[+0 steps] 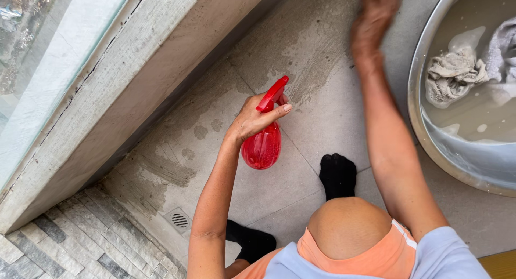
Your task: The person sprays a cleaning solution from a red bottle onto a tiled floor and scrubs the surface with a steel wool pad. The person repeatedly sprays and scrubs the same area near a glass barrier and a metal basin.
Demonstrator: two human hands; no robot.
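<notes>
Head view: left hand [252,118] wrapped tight round neck of red spray bottle [263,145], bottle up off grey tile floor [322,112], near middle of floor, nozzle toward far edge. Right hand [374,16] blurry, low on floor by far edge; can't tell if gripping. Metal basin [430,145] at right edge, murky water, grey rags [454,75] inside. Round drain [179,220] near left wall.
</notes>
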